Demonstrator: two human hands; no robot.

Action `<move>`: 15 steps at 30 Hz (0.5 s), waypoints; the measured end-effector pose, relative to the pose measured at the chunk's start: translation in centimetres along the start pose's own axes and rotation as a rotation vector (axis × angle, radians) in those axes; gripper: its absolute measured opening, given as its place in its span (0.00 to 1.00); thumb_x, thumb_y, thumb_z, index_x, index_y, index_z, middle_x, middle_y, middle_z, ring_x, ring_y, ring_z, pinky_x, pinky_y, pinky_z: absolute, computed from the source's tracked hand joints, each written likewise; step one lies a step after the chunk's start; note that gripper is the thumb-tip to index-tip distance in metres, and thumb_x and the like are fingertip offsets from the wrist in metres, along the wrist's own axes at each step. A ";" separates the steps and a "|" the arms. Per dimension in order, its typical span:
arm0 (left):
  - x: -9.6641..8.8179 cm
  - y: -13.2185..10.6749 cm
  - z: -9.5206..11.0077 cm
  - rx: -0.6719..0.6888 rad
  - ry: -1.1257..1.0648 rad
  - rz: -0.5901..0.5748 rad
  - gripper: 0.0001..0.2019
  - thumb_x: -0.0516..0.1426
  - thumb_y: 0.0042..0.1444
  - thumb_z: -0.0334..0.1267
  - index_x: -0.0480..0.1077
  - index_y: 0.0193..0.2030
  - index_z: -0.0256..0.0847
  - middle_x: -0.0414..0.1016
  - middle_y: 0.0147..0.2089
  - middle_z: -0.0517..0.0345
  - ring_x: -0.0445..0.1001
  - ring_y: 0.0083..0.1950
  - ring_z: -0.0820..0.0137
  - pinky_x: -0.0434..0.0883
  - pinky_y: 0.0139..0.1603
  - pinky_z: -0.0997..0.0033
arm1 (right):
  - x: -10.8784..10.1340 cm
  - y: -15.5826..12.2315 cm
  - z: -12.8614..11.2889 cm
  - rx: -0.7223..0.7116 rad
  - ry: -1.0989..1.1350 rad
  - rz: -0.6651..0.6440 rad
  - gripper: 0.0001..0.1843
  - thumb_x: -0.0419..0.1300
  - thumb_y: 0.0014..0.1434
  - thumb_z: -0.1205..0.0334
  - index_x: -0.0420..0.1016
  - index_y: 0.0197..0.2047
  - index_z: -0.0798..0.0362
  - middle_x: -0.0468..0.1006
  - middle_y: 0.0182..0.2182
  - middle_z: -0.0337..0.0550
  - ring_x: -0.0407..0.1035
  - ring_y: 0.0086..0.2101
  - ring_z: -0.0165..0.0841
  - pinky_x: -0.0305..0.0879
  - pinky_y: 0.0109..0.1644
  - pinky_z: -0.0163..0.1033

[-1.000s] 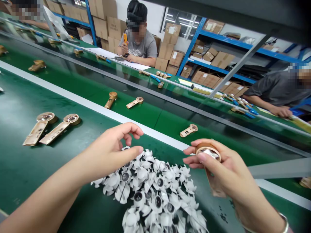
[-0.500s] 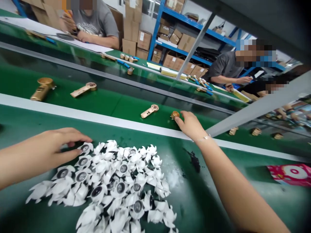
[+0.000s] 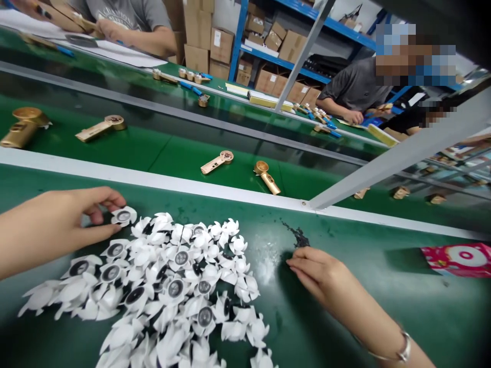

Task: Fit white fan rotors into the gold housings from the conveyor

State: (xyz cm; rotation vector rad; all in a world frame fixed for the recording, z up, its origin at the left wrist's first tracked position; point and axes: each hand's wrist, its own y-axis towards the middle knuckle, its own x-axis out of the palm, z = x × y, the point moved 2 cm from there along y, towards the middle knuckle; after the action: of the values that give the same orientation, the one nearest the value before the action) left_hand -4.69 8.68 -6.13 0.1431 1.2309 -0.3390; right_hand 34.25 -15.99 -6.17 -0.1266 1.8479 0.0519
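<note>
My left hand (image 3: pixel 86 217) pinches a white fan blade (image 3: pixel 123 216) by its edge, at the upper left of a heap of similar white fan blades (image 3: pixel 182 258) with dark round hubs. My right hand (image 3: pixel 320 271) is at a small pile of tiny black parts (image 3: pixel 300 237), too small to name. Its fingertips are pressed together at the near side of that pile; anything between them is hidden. Beyond, a gold handheld fan body (image 3: pixel 267 177) lies on the green belt (image 3: pixel 164 163), beside another gold fan body (image 3: pixel 217 162).
More gold fan bodies (image 3: pixel 102 128) lie along the belt. A white rail (image 3: pixel 153 185) and a slanting grey post (image 3: pixel 368 158) stand between belt and bench. A pink packet (image 3: pixel 456 259) sits at right. Two co-workers handle parts across the line.
My right hand has left the gold fan body on the belt and come back to the black parts. My left hand has raised the fan blade slightly off the heap.
</note>
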 end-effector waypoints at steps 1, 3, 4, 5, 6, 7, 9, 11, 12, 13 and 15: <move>-0.3 0.0 0.4 0.000 0.009 -0.040 0.20 0.60 0.56 0.48 0.73 0.52 0.41 0.75 0.34 0.66 0.70 0.31 0.71 0.58 0.35 0.77 | -0.1 0.2 -0.1 -0.021 -0.018 -0.010 0.14 0.50 0.70 0.66 0.78 0.44 0.50 0.79 0.43 0.49 0.76 0.41 0.38 0.74 0.44 0.42; -0.7 -0.2 1.1 0.080 -0.036 -0.135 0.20 0.59 0.57 0.44 0.73 0.56 0.43 0.77 0.47 0.62 0.74 0.39 0.66 0.64 0.39 0.74 | -0.2 0.6 -0.1 -0.064 -0.048 -0.021 0.14 0.50 0.69 0.67 0.78 0.41 0.50 0.79 0.40 0.48 0.76 0.38 0.39 0.74 0.42 0.44; -0.9 -0.2 1.4 0.144 -0.080 -0.166 0.19 0.59 0.58 0.43 0.74 0.56 0.44 0.76 0.51 0.60 0.75 0.41 0.65 0.66 0.42 0.72 | -0.2 0.8 0.1 -0.083 -0.059 -0.023 0.14 0.51 0.69 0.67 0.78 0.39 0.51 0.79 0.37 0.48 0.76 0.36 0.39 0.73 0.40 0.44; -1.0 -0.3 1.5 0.197 -0.116 -0.188 0.18 0.58 0.59 0.44 0.75 0.55 0.45 0.75 0.53 0.58 0.76 0.42 0.63 0.67 0.44 0.71 | -0.1 1.1 0.3 -0.101 -0.069 -0.021 0.14 0.51 0.68 0.67 0.77 0.37 0.51 0.78 0.35 0.47 0.75 0.33 0.39 0.73 0.38 0.44; -1.1 -0.3 1.5 0.231 -0.142 -0.201 0.17 0.58 0.59 0.46 0.76 0.53 0.45 0.76 0.52 0.57 0.76 0.42 0.63 0.68 0.44 0.70 | 0.0 1.5 0.5 -0.117 -0.083 -0.016 0.13 0.52 0.67 0.67 0.76 0.35 0.51 0.77 0.32 0.46 0.75 0.31 0.39 0.72 0.36 0.44; -1.2 -0.2 1.3 0.241 -0.155 -0.198 0.17 0.59 0.58 0.47 0.77 0.51 0.45 0.76 0.51 0.55 0.76 0.41 0.62 0.69 0.43 0.70 | 0.0 2.0 0.7 -0.129 -0.096 -0.011 0.12 0.52 0.66 0.67 0.75 0.34 0.51 0.76 0.31 0.45 0.74 0.29 0.38 0.71 0.34 0.43; -1.3 -0.2 1.0 0.211 -0.171 -0.151 0.19 0.61 0.55 0.50 0.77 0.50 0.44 0.78 0.47 0.53 0.76 0.39 0.61 0.70 0.39 0.68 | -0.4 3.4 0.2 -0.131 -0.079 0.002 0.10 0.53 0.65 0.67 0.73 0.35 0.51 0.75 0.31 0.44 0.72 0.28 0.36 0.69 0.31 0.41; -1.4 -0.4 1.2 0.182 -0.226 -0.090 0.20 0.62 0.55 0.52 0.75 0.50 0.42 0.77 0.47 0.50 0.77 0.39 0.61 0.72 0.39 0.67 | -1.4 5.3 -1.8 -0.108 0.048 0.039 0.08 0.53 0.65 0.67 0.71 0.36 0.50 0.74 0.32 0.41 0.70 0.28 0.33 0.67 0.30 0.37; -1.5 -0.7 1.6 0.179 -0.269 -0.066 0.21 0.61 0.56 0.53 0.73 0.51 0.42 0.77 0.50 0.50 0.77 0.41 0.61 0.74 0.41 0.67 | -2.0 6.4 -3.5 -0.103 0.151 0.070 0.07 0.53 0.65 0.68 0.70 0.36 0.49 0.74 0.32 0.40 0.70 0.29 0.31 0.66 0.30 0.35; -1.5 -1.1 2.3 0.184 -0.315 -0.053 0.21 0.60 0.58 0.53 0.71 0.52 0.42 0.77 0.51 0.50 0.78 0.43 0.63 0.75 0.42 0.68 | -2.7 7.6 -5.4 -0.110 0.267 0.109 0.07 0.53 0.65 0.69 0.69 0.36 0.49 0.74 0.32 0.38 0.69 0.29 0.29 0.65 0.31 0.34; -1.4 -2.2 4.1 0.216 -0.426 -0.071 0.20 0.59 0.59 0.51 0.69 0.53 0.43 0.77 0.50 0.53 0.79 0.45 0.66 0.76 0.44 0.72 | -3.6 10.1 -9.8 -0.176 0.478 0.177 0.08 0.54 0.64 0.71 0.69 0.35 0.49 0.73 0.32 0.36 0.68 0.30 0.27 0.65 0.33 0.31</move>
State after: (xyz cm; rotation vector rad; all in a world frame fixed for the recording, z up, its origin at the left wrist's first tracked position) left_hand -2.12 5.65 -3.23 0.2021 0.7778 -0.5348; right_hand 24.77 -6.76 -0.27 -0.1031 2.3273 0.3325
